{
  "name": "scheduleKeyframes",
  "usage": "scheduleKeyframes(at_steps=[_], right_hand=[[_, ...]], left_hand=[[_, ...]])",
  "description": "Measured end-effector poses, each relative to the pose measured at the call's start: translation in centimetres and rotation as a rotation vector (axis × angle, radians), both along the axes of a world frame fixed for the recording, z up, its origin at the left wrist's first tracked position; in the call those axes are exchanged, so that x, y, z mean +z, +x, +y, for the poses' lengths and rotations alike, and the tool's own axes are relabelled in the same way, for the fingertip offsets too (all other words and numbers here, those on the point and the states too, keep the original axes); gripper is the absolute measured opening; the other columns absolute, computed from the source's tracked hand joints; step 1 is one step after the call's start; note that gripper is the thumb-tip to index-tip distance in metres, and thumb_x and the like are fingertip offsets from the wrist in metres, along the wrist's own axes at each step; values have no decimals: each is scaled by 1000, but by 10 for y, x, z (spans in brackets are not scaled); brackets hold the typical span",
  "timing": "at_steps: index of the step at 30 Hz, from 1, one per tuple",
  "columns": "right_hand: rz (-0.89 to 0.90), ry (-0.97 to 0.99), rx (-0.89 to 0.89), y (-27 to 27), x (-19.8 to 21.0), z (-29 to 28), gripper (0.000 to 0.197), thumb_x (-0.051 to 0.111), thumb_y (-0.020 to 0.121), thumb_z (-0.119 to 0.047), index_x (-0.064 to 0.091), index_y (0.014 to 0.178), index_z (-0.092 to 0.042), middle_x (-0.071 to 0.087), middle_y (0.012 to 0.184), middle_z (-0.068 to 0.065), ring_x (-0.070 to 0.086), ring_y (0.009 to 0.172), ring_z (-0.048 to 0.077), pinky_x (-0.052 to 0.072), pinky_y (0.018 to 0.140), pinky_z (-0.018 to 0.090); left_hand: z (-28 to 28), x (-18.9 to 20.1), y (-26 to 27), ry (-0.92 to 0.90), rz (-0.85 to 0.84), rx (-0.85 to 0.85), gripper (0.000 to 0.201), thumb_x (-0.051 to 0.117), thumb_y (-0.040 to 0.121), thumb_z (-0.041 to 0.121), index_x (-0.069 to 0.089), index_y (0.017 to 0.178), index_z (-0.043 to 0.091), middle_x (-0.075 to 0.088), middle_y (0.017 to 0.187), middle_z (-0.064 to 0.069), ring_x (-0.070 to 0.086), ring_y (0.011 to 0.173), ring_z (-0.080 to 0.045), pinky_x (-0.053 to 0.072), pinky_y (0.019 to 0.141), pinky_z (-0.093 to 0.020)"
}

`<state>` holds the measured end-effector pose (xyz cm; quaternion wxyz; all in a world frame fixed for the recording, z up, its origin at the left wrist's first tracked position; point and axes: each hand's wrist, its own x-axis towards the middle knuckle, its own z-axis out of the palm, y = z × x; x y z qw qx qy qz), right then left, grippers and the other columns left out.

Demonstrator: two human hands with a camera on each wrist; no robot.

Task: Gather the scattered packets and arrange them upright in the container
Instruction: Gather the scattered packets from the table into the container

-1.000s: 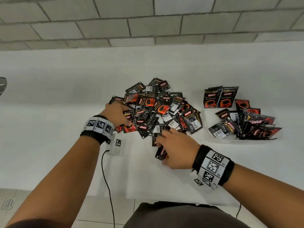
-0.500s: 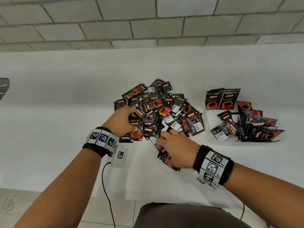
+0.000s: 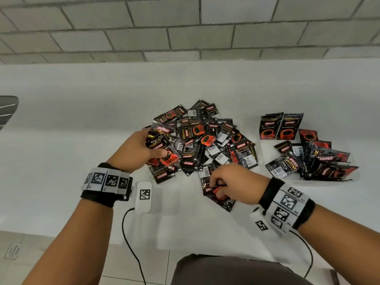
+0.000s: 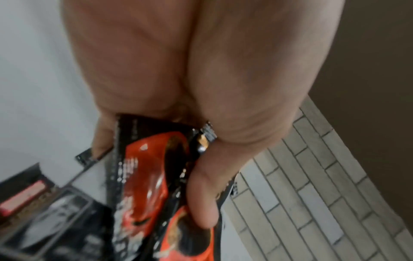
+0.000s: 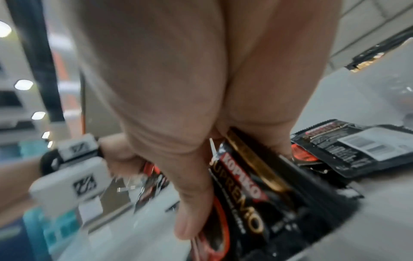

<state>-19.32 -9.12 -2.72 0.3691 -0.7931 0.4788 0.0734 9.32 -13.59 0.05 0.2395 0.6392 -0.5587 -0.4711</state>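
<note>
A heap of black and orange coffee packets lies in the middle of the white counter. My left hand grips a few packets at the heap's left edge, thumb pressed on an orange one. My right hand holds a small stack of packets at the heap's near edge, thumb across the front. To the right, the clear container holds two upright packets at its far end and several leaning or lying ones.
A grey brick wall runs behind the counter. A white tagged box with a black cable hangs under my left wrist. A dark object sits at the far left edge. Tiled floor with a drain lies below the counter edge.
Both hands have closed on packets: the left pulled a bunch toward the heap's left side, the right drew a stack toward me from the near edge. The heap has shifted slightly.
</note>
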Motion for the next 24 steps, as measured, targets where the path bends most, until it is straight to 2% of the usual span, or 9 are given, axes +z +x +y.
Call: scheduleKeyframes(at_steps=[3,6,10,13,15,17,19,22,24], right_hand=[[-103,6,-34,-5,14,-8,13,68,95,-25,70,108,-23,68,102,-5,62,85,8,50,76,22],[-98,-66,-55,1,16,-20,14,67,96,-32,67,108,-25,69,104,-5,63,94,12,50,82,29],[42,-119,-43,20,-3,-23,59,76,88,-37,53,136,-14,59,130,5,59,115,22,51,96,35],[202,-182,24,26,-18,-16,69,79,83,-43,49,135,-10,48,126,8,57,112,28,52,88,36],[189,-245,5,23,-20,-14,66,81,80,-43,51,130,-12,41,125,7,50,114,27,52,89,40],[150,-282,-15,19,-17,-13,61,83,78,-42,53,123,-14,38,121,2,42,113,23,51,92,41],[90,-264,-17,15,-12,-12,49,82,79,-38,54,113,-18,41,109,-5,44,106,19,49,85,36],[-101,-160,-99,5,0,-3,34,81,82,-28,50,95,-24,54,85,-12,56,79,16,47,66,32],[-244,-143,-191,-8,15,3,28,82,83,-27,55,94,-26,61,81,-12,59,73,11,49,66,29]], left_hand=[[6,-2,-5,69,-98,-109,22,86,80,13,73,98,12,79,91,-6,76,89,-27,61,83,-43],[-1,-6,-18,39,-294,-335,23,86,82,22,72,100,19,77,90,5,73,86,-12,53,81,-32],[-18,-12,-42,-2,-392,-473,48,82,84,16,61,126,23,67,122,5,64,106,-11,49,99,-33],[-30,-19,-52,-27,-488,-566,74,80,86,12,44,150,20,42,153,6,46,134,-15,34,103,-24],[-38,-25,-56,-6,-539,-637,84,80,85,12,37,156,22,31,161,10,35,145,-19,34,109,-29],[-44,-33,-57,15,-599,-705,93,82,80,14,32,159,23,25,165,11,27,149,-25,36,117,-44],[-47,-37,-60,15,-649,-750,96,83,76,16,34,158,26,21,167,12,25,148,-28,39,113,-54],[-46,-42,-63,-69,-716,-813,81,84,74,18,52,149,20,2,168,20,24,144,-33,41,110,-54],[-45,-45,-61,-116,-710,-808,77,84,74,19,55,146,15,3,167,16,28,141,-34,40,111,-50]])
